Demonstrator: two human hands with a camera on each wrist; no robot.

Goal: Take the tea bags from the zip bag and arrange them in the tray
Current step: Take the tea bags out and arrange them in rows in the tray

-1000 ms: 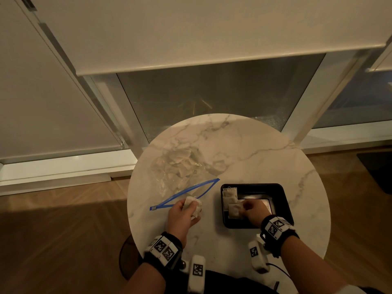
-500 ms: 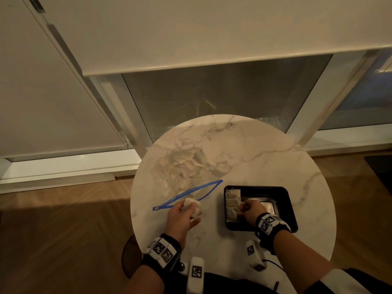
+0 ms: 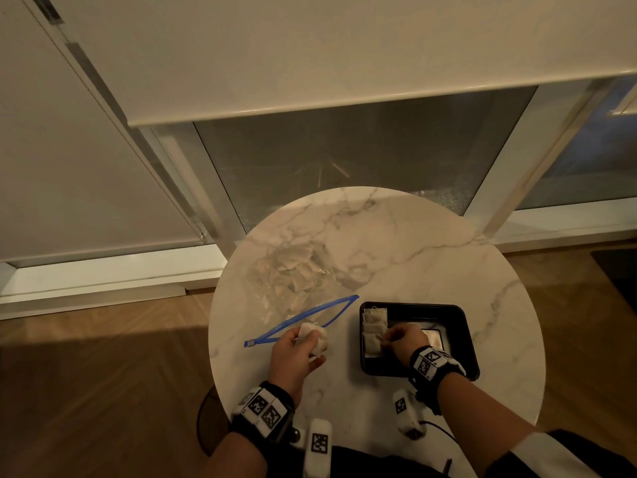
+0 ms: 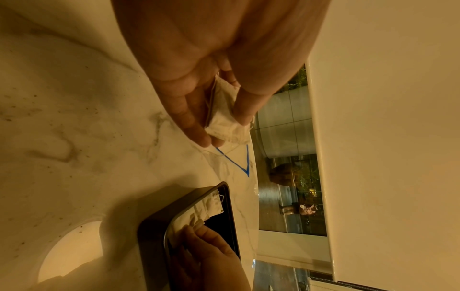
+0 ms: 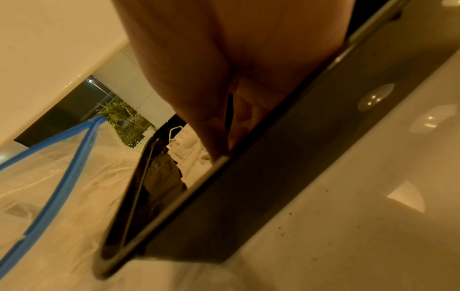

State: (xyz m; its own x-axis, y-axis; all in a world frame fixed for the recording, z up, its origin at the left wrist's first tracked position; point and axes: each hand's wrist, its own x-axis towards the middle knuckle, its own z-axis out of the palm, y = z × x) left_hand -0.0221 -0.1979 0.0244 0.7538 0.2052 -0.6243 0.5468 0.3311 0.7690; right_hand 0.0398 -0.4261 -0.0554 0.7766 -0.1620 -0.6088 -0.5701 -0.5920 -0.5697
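Note:
A clear zip bag [image 3: 293, 274] with a blue zip lies open on the round marble table [image 3: 396, 236], with several tea bags still inside. My left hand [image 3: 306, 350] rests just in front of the bag's mouth and grips a small bunch of tea bags [image 3: 315, 338] [image 4: 224, 110] between thumb and fingers. The black tray [image 3: 458, 326] stands to the right. A column of tea bags [image 3: 374, 326] lies along its left side. My right hand [image 3: 387, 341] is inside the tray, its fingers curled and pinching the nearest tea bag [image 3: 372, 345] of that column.
The tray's right half holds only a pale reflection [image 3: 434, 336]. The table edge [image 3: 344, 439] is close to my wrists. A window frame [image 3: 220, 215] and wooden floor [image 3: 103, 374] surround the table.
My right hand has shifted slightly left and nearer within the tray, still on the tea bag column. My left hand has stayed by the bag's mouth with its tea bags.

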